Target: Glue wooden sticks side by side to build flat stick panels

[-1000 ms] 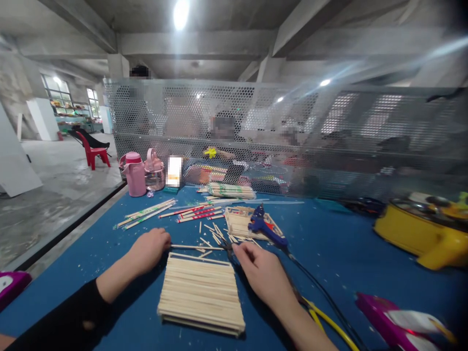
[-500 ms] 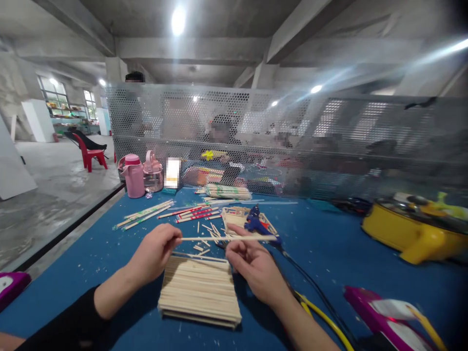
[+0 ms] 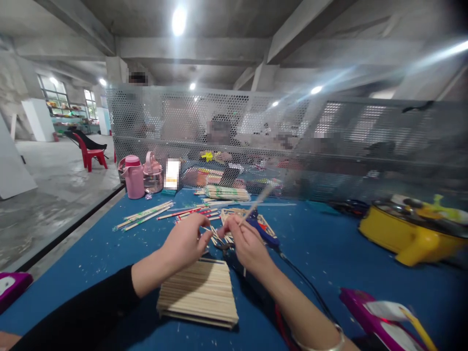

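Note:
My right hand is closed round a pale wooden chopstick, which slants up to the right and is smeared by motion. Just to its left, my left hand has bent fingers, with thumb and forefinger apart and nothing visible between them. Below both hands lies a flat panel of chopsticks set side by side, its upper left part covered by my left hand and forearm. Short cut stick pieces lie scattered behind the hands. Beyond my right hand, a blue glue gun rests against a small stick-built tray.
Wrapped chopsticks and a larger bundle lie towards the back. A pink jug stands at the left rear. At right are a yellow electric pan and a purple-white device. A perforated metal screen borders the table; people sit behind it.
My left hand has let go of the chopstick's end and moved right, near my right hand. The chopstick has swung from level to slanting upward in my right hand.

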A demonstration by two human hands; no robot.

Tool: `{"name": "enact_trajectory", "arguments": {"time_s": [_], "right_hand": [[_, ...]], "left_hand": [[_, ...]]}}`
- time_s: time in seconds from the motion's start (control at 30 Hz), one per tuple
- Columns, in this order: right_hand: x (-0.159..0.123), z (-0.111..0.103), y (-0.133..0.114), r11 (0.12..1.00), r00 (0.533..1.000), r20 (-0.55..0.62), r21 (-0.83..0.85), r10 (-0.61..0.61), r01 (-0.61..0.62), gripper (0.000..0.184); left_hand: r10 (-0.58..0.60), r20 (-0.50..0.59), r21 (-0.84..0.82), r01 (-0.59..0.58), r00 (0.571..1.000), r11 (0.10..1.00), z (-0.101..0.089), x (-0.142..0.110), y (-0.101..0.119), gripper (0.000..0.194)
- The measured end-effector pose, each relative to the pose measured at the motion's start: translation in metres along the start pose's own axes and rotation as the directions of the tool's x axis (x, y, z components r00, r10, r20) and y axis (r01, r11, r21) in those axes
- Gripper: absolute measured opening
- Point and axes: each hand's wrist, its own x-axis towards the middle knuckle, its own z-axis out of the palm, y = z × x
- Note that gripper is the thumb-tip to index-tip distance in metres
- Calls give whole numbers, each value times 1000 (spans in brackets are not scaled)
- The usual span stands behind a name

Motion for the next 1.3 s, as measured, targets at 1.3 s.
{"name": "enact_trajectory", "arguments": {"time_s": [1.3], "right_hand": [[-22, -13, 20, 995, 920, 389, 68, 39, -71, 30]], "left_hand": [[-468, 43, -334, 454, 883, 826, -33, -34, -78, 30]]}}
